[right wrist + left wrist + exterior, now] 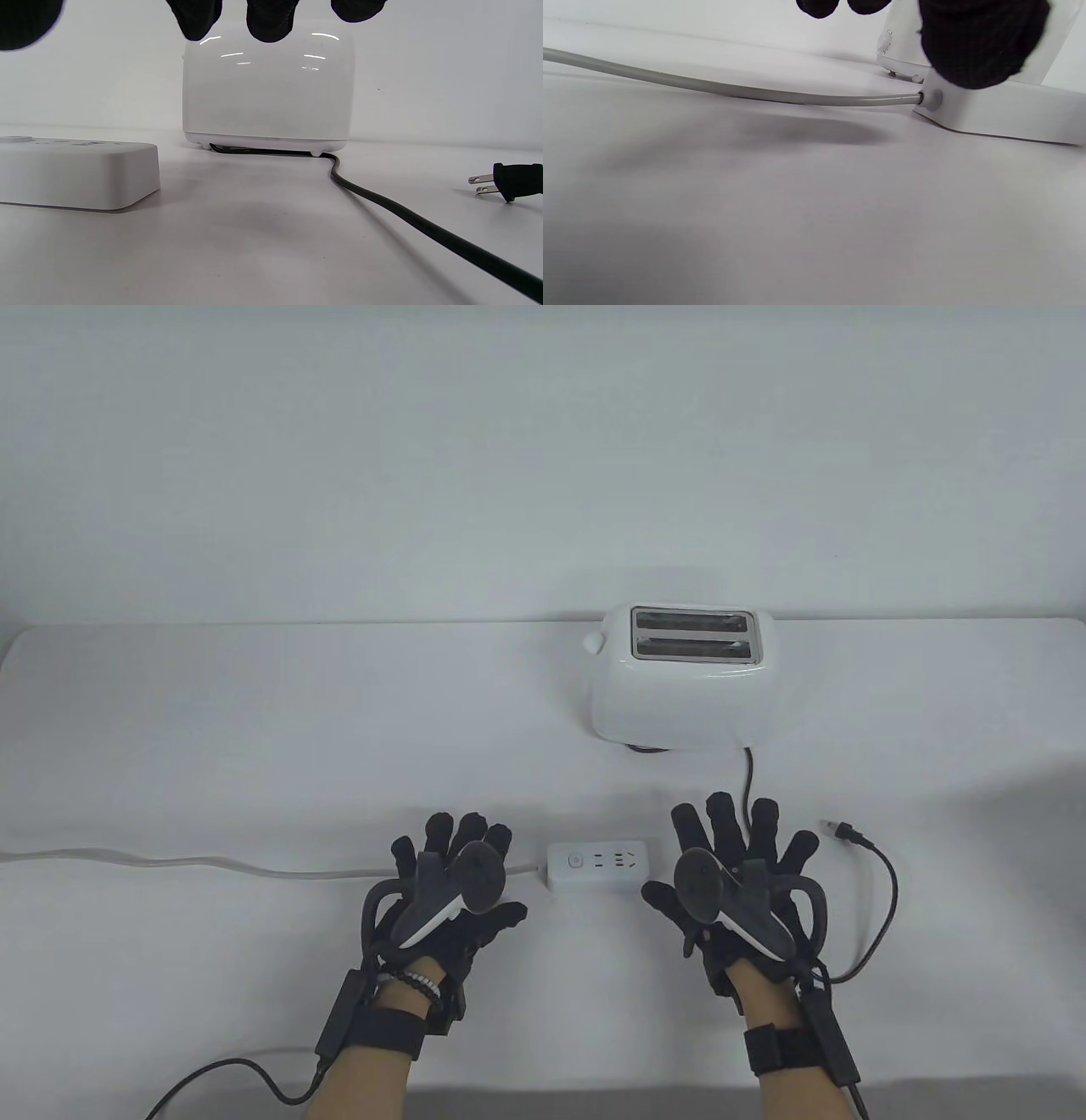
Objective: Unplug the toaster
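Note:
A white two-slot toaster (683, 674) stands at the back of the table; it also shows in the right wrist view (267, 93). Its black cord (882, 899) loops to the right and ends in a black two-prong plug (848, 834), which lies free on the table, out of the white power strip (604, 864). The plug also shows in the right wrist view (507, 180). My left hand (458, 874) lies open, fingers spread, just left of the strip. My right hand (734, 857) lies open just right of the strip, empty.
The strip's grey cable (212, 865) runs left across the table to its edge; it also shows in the left wrist view (734, 90). A thin black glove wire (221, 1082) lies near the front edge. The white table (254, 729) meets a pale wall behind.

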Available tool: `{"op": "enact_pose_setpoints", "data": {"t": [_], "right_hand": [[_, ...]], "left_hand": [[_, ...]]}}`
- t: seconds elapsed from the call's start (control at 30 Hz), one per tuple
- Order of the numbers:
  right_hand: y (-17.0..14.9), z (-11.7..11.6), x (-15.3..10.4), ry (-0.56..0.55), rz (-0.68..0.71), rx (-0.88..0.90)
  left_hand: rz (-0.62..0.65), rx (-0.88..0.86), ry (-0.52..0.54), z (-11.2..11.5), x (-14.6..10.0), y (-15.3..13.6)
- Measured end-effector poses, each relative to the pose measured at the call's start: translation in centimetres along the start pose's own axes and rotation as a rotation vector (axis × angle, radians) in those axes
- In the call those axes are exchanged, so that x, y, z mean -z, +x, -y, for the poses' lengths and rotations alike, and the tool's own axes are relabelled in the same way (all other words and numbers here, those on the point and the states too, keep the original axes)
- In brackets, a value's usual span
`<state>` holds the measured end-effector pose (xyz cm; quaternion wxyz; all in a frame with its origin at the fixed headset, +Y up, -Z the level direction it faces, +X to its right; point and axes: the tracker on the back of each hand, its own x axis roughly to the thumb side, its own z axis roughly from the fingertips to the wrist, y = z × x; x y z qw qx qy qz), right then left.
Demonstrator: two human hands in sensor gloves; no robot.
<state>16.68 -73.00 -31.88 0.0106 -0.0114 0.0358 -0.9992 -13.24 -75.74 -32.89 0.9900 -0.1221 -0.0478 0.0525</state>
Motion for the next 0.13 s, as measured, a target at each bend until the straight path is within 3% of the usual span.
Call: {"op": "enact_pose_setpoints", "data": {"t": [0.13], "right_hand": [[-0.34, 0.16, -0.2, 0.0, -0.015, 0.01]], "left_hand": [[0.002, 0.006, 0.002, 0.11, -0.06, 0.0]]}}
